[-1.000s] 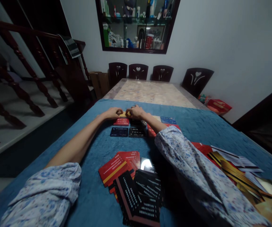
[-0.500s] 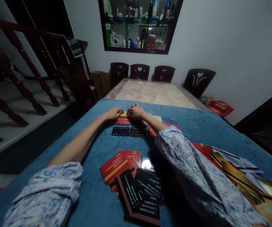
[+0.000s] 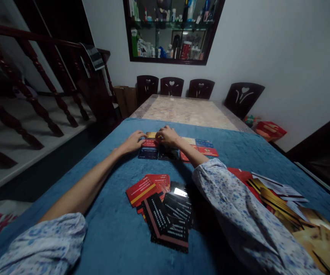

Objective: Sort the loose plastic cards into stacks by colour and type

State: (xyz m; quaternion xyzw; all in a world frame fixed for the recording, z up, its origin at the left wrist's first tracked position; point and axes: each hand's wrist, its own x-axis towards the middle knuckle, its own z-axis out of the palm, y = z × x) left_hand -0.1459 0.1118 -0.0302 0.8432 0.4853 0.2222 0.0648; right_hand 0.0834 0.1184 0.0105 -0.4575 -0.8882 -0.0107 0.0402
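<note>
Cards lie in close rows on the blue cloth in the head view. At the left end of the rows, my left hand [image 3: 135,141] has its fingers apart, with the tips by the left edges of a yellow card [image 3: 151,135] and a red card [image 3: 150,143]. Below these are a dark blue card [image 3: 148,154] and a black card [image 3: 169,154]. My right hand [image 3: 167,135] is bent over the second column with its fingers curled down; what is under the fingertips is hidden. Right of it are a cream card [image 3: 189,140], a blue card [image 3: 204,143] and a red card [image 3: 207,151].
Nearer me lies a fanned heap of red cards [image 3: 142,191] and black cards [image 3: 179,225]. Gold cards [image 3: 279,200] and white-backed cards [image 3: 270,183] are spread at the right, beside my right sleeve. The blue cloth [image 3: 104,214] covers the near table; chairs [image 3: 172,87] stand beyond.
My left hand has drawn a little left, away from the yellow card, and its fingers have spread. My right hand stays over the second column. The view has shifted slightly.
</note>
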